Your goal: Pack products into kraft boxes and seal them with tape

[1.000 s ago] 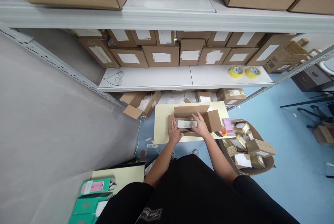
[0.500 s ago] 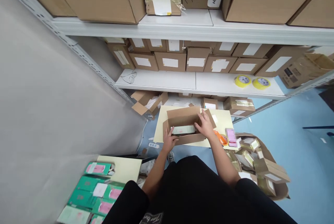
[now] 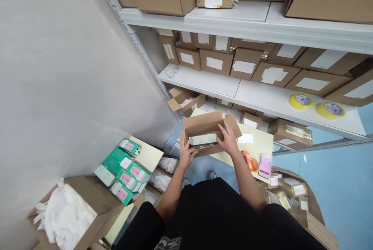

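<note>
Left hand (image 3: 187, 154) and right hand (image 3: 229, 141) hold the box (image 3: 201, 129) by its ends; uneven tilting could slide the pack (image 3: 204, 139) inside.

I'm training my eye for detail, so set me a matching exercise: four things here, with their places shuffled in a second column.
Things:
1. Slim pale box
2. Two yellow tape rolls
3. Left hand
4. Crumpled white material

Places:
A. On a white shelf
B. In a brown box at the picture's lower left
C. Inside the open carton
D. At the open carton's left end

Pairs: 1-C, 2-A, 3-D, 4-B
</note>
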The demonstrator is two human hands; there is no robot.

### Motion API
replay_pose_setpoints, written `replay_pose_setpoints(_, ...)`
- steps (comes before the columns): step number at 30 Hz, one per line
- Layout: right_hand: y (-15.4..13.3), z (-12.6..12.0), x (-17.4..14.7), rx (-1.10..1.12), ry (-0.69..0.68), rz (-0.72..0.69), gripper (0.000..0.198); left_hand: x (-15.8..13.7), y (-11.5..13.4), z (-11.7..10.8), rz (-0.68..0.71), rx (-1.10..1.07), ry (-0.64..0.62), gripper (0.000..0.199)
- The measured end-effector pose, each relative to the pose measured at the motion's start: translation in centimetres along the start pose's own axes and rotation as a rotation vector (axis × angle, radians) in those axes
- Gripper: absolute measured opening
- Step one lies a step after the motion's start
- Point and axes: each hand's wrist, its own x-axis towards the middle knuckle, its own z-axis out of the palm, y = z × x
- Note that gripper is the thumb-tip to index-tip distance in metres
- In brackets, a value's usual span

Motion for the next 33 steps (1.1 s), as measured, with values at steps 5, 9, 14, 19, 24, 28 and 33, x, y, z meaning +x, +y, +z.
replay_pose_setpoints(5, -2.7, 1.5, 0.2, 0.023, -0.052, -0.091, 0.07, -3.0, -0.4, -1.3, -0.037, -0.011, 0.087, 0.012)
replay_pose_setpoints(9, -6.5, 3.9, 0.9, 0.043, -0.111, -0.185, 0.069, -7.2, -1.8, -2.5, -0.081, -0.016, 0.16, 0.012)
replay_pose_setpoints(14, -14.3, 9.8, 0.0, 0.106, -0.206, -0.324, 0.073, -15.5, -4.7, -4.8, -0.18, -0.017, 0.234, 0.012)
replay_pose_setpoints(19, -23.3, 16.8, -4.0, 0.152, -0.369, -0.474, 0.071, -25.9, -7.7, -7.9, -0.263, 0.015, 0.307, 0.011)
replay_pose_setpoints(24, -31.5, 22.9, -8.8, 0.187, -0.533, -0.614, 0.068, -36.7, -9.2, -9.5, -0.376, 0.052, 0.39, 0.01)
replay_pose_setpoints(28, -37.4, 27.8, -12.6, 0.227, -0.64, -0.723, 0.067, -44.5, -9.8, -9.3, -0.502, 0.061, 0.447, 0.011)
replay_pose_setpoints(33, -43.4, 35.4, -16.7, 0.255, -0.749, -0.798, 0.062, -52.9, -10.3, -8.5, -0.64, 0.057, 0.519, 0.011)
